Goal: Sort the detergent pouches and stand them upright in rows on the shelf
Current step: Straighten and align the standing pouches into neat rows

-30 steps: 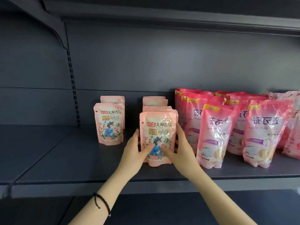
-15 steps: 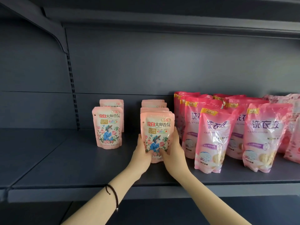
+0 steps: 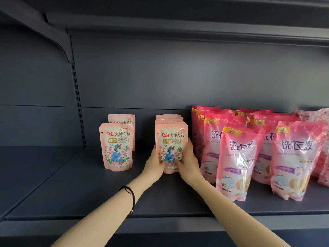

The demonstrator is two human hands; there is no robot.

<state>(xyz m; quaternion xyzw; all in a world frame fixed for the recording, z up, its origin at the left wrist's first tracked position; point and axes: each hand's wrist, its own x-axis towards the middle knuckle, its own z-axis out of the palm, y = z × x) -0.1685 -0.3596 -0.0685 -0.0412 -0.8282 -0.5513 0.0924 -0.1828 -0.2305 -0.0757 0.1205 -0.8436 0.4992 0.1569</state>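
Observation:
A small pale-pink floral pouch (image 3: 171, 139) stands upright at the front of a row of several like it on the dark grey shelf (image 3: 89, 189). My left hand (image 3: 154, 165) grips its lower left side and my right hand (image 3: 187, 162) its lower right side. To the left stands a second row of two such pouches, its front pouch (image 3: 116, 146) upright. On the right, larger bright-pink clear pouches (image 3: 238, 161) stand in rows.
A slotted upright post (image 3: 78, 104) and a bracket (image 3: 58, 43) divide this bay from the shelf bay on the left. More mottled pink pouches (image 3: 318, 118) lean at the far right. An upper shelf (image 3: 178, 13) hangs overhead.
Both hands have pushed the front small pouch back against its row and closed in on its lower sides. The camera has tilted so the shelf sits lower in view.

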